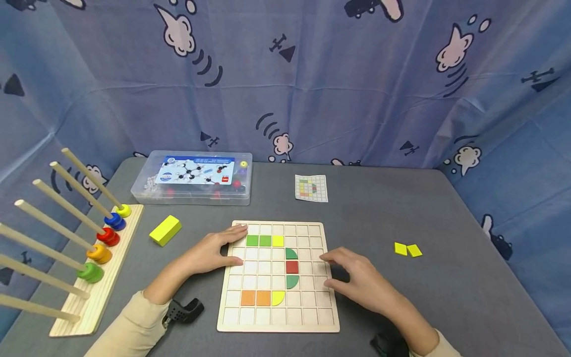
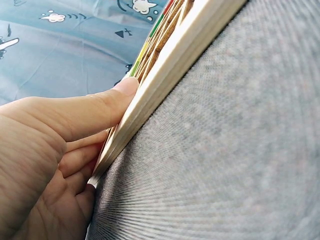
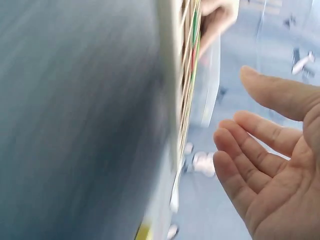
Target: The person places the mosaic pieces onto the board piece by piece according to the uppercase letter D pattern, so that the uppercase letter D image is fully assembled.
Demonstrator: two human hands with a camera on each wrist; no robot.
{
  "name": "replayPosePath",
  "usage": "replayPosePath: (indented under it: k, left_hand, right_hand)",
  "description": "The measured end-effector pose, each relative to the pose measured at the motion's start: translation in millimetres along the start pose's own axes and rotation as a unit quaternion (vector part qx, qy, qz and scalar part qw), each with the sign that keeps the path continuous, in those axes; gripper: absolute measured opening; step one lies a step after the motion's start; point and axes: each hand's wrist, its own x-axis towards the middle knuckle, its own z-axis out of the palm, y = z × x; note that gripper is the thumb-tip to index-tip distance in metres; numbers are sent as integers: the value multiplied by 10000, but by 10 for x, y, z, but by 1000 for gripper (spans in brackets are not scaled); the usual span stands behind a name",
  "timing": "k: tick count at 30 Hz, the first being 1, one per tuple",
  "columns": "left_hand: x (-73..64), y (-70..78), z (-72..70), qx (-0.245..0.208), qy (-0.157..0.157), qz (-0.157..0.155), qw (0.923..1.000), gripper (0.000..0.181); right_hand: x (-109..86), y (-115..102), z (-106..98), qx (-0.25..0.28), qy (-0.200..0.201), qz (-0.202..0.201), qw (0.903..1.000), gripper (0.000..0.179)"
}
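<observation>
A square wooden grid board (image 1: 308, 316) lies flat on the table before me. My left hand (image 1: 209, 253) rests on its left edge, thumb and fingers extended; the left wrist view shows the thumb (image 2: 95, 112) against the rim. By the right edge hovers my right hand (image 1: 363, 285), fingers loosely bent and holding nothing. Two green squares (image 1: 252, 241) and a yellow square (image 1: 278, 241) form an upper row. A red square (image 1: 292, 267) sits between two green quarter-rounds (image 1: 291, 254). Lower down, two orange squares (image 1: 248, 298) adjoin a yellow quarter-round (image 1: 278, 298).
Two loose yellow squares (image 1: 400, 249) lie to the right. Behind the board is a printed grid card (image 1: 318, 194). A clear plastic case (image 1: 192, 194), a yellow block (image 1: 165, 230) and a wooden peg rack with coloured rings (image 1: 113, 258) occupy the left. A patterned curtain (image 1: 285, 99) hangs behind.
</observation>
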Motion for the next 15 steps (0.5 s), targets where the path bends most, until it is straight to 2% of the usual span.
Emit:
replayPosePath:
  k: [3, 8, 11, 15]
  left_hand:
    - [7, 1, -1, -5, -38, -42, 10000, 75]
    - [8, 8, -6, 10, -79, -106, 9999, 75]
    - [6, 14, -12, -28, -70, -128, 9999, 75]
    - [3, 13, -17, -11, -74, -122, 9999, 75]
  right_hand:
    - [-115, 184, -89, -142, 204, 363, 9990, 46]
    - [-266, 446, -221, -316, 411, 721, 9960, 49]
    - [-313, 562, -285, -362, 372, 937, 9942, 50]
    - [-352, 671, -313, -357, 84, 1237, 9916, 50]
